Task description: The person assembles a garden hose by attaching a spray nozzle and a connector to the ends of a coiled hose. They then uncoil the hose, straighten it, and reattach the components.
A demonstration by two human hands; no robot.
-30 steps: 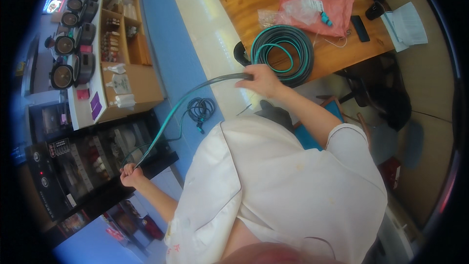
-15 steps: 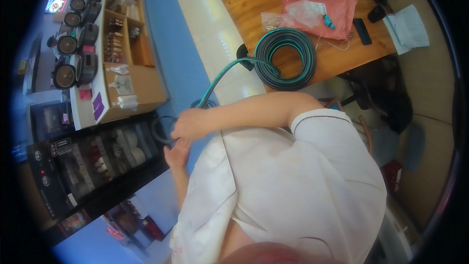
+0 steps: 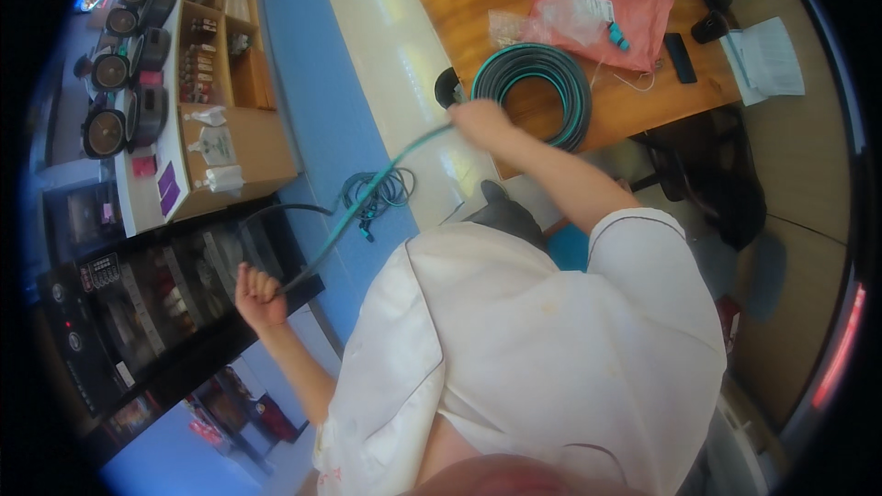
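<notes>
A dark garden hose with a teal stripe (image 3: 354, 208) is stretched between my two hands. My left hand (image 3: 262, 298) is closed around it at the lower left. At the table's edge my right hand (image 3: 482, 124) grips the same hose beside the big hose coil (image 3: 577, 96). This thick coil lies flat on the wooden table (image 3: 446, 0). More hose lies in loose loops (image 3: 397, 191) on the blue floor strip, with a teal hose connector (image 3: 367, 234) by it. A dark length also arcs from there toward my left hand.
On the table are a pink plastic bag (image 3: 648, 14), a teal fitting (image 3: 617, 35), a black phone-like slab (image 3: 680, 57) and papers (image 3: 767, 60). A shelved counter (image 3: 248, 152) with rice cookers (image 3: 108, 129) stands left, beside a dark display case (image 3: 156, 303). A chair (image 3: 703, 165) is right.
My hands were close together at the left. Now my right hand has moved up and right to the coil, my left hand down and left, with hose drawn out between them.
</notes>
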